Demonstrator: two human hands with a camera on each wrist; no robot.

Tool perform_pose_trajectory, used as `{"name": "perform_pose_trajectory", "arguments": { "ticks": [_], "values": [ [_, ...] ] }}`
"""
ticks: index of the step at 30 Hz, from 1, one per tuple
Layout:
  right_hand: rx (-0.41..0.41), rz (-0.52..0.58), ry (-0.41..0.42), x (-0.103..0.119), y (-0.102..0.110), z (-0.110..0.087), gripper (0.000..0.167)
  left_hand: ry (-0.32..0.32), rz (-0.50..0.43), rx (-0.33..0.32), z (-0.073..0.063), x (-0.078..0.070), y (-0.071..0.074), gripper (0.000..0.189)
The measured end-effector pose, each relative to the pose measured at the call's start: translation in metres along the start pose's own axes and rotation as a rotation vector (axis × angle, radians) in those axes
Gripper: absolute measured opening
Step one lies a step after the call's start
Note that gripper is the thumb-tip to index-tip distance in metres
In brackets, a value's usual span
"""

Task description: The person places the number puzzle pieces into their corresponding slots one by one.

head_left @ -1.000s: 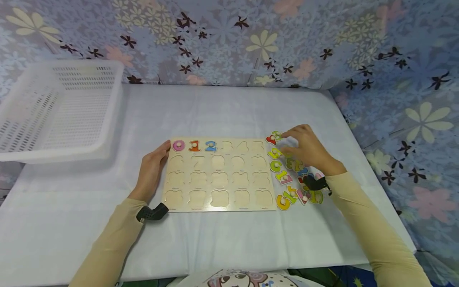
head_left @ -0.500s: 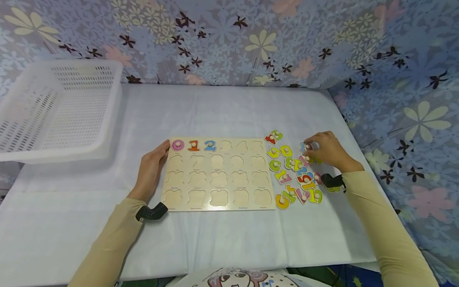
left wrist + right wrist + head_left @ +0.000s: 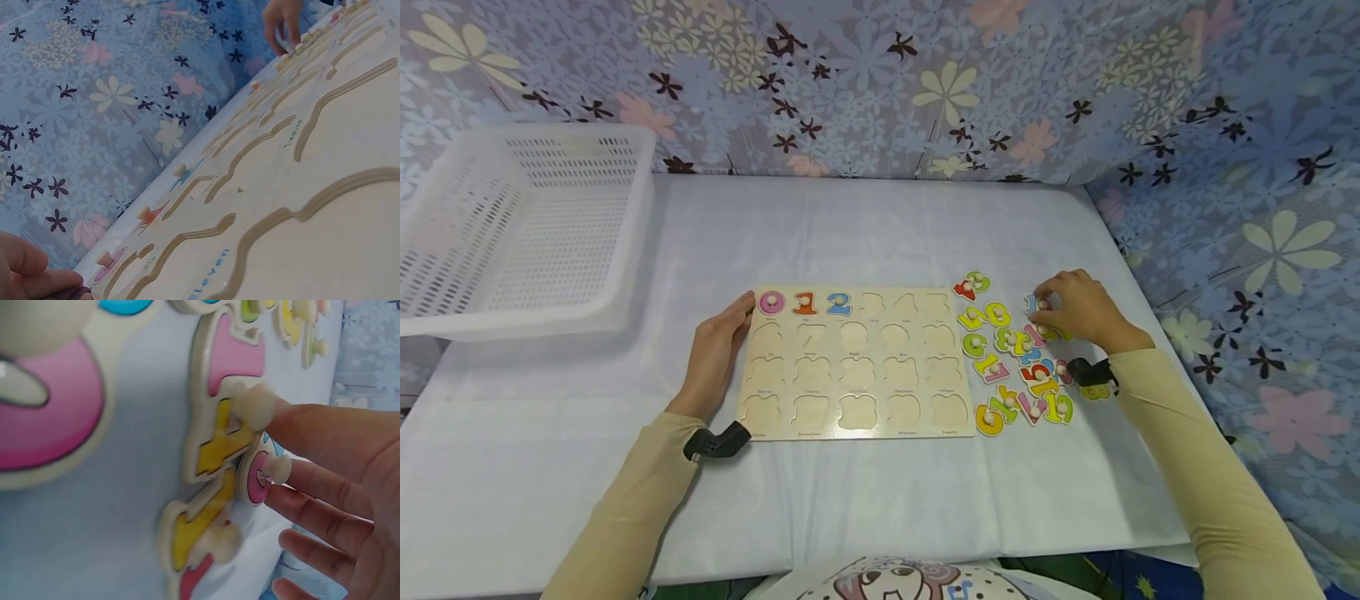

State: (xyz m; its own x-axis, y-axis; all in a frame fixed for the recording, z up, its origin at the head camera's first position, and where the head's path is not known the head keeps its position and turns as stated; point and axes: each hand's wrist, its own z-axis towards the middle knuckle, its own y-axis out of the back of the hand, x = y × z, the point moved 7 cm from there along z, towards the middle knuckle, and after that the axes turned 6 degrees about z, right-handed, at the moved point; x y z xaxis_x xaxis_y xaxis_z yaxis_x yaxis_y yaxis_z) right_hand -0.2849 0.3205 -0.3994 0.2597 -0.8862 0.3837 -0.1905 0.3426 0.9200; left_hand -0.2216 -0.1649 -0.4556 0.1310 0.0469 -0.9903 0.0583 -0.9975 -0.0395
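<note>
A pale wooden number puzzle board (image 3: 835, 429) lies flat, with a pink 0 (image 3: 771, 302), an orange 1 (image 3: 805, 303) and a blue 2 (image 3: 838, 303) seated in its top row. My left hand (image 3: 713, 354) rests along its left edge, fingertips touching the upper corner; part of that hand shows in the left wrist view. At the far side of the loose pieces, my right hand (image 3: 1086, 312) has thumb and fingers curled round a blue and pink number piece (image 3: 257, 478). That piece has a round knob. A pink and yellow number piece (image 3: 215, 444) lies beside the thumb.
Several knobbed number pieces lie right of the board, including a red and green one (image 3: 970, 286), a yellow-orange one (image 3: 989, 420) and a yellow one (image 3: 1094, 392). A white plastic basket (image 3: 640, 242) stands at the back left. Patterned cloth (image 3: 880, 92) hangs behind the table.
My right hand has moved right from the red and green piece to the blue and pink one, then shifted only slightly over the last half second. The left hand stays at the board.
</note>
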Motion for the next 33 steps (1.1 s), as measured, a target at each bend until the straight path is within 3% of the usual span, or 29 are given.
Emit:
{"name": "perform_pose_trajectory", "arguments": {
  "ticks": [5, 9, 17, 20, 24, 33],
  "values": [
    [-0.059, -0.015, 0.049, 0.020, 0.007, 0.000, 0.042, -0.004, -0.011, 0.000, -0.001, -0.001, 0.001, 0.045],
    [-0.088, -0.033, 0.132, 0.053, 0.009, 0.002, 0.041, -0.001, -0.012, -0.003, -0.001, -0.001, 0.002, 0.045],
    [-0.051, -0.044, 0.353, 0.135, -0.008, 0.008, 0.035, -0.006, 0.004, -0.008, 0.001, 0.000, 0.001, 0.045],
    [-0.021, -0.043, 0.419, 0.155, -0.020, 0.007, 0.036, -0.009, 0.027, -0.007, 0.002, 0.000, 0.000, 0.044],
    [0.023, -0.043, 0.439, 0.163, -0.037, 0.005, 0.038, -0.012, 0.056, -0.003, 0.002, -0.001, -0.001, 0.044],
    [0.055, -0.065, 0.414, 0.154, -0.056, 0.010, 0.042, -0.002, 0.063, -0.004, 0.001, 0.002, 0.001, 0.045]
  ]
}}
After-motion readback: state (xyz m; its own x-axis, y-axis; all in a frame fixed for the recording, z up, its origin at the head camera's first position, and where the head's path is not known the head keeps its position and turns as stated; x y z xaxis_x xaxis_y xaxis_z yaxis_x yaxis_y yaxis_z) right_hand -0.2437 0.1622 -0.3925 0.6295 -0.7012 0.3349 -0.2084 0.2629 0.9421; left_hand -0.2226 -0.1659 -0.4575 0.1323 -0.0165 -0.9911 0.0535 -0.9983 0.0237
